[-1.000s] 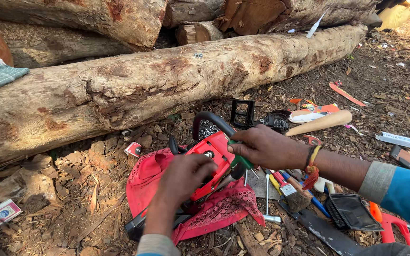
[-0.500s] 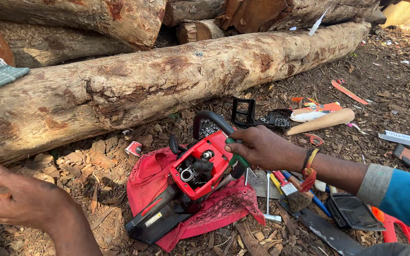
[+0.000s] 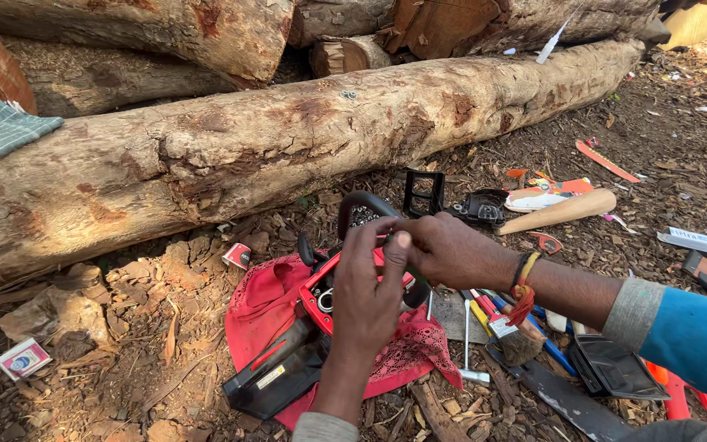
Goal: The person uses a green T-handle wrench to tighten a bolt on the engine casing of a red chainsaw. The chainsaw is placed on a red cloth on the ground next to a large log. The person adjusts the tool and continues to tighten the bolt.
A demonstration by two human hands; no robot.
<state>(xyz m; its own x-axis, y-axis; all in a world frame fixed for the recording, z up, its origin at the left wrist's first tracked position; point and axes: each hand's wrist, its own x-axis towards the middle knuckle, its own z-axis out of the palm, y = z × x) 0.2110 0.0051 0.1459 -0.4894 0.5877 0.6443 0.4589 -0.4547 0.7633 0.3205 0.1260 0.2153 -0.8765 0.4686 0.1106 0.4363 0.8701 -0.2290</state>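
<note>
a small part could be slipping from the fingertips and vanishing into the wood chips [image 3: 124,360] — the ground is littered and the hands are meeting over the open red chainsaw body [image 3: 321,295], which is lying on a red cloth [image 3: 259,307] beside the big log [image 3: 288,155]. the left hand [image 3: 370,286] is hovering over the saw, fingers curled near together; the right hand [image 3: 443,250] is pinching fingertips shut by the black handle [image 3: 362,205] — what they are clamping, i cannot tell.
</note>
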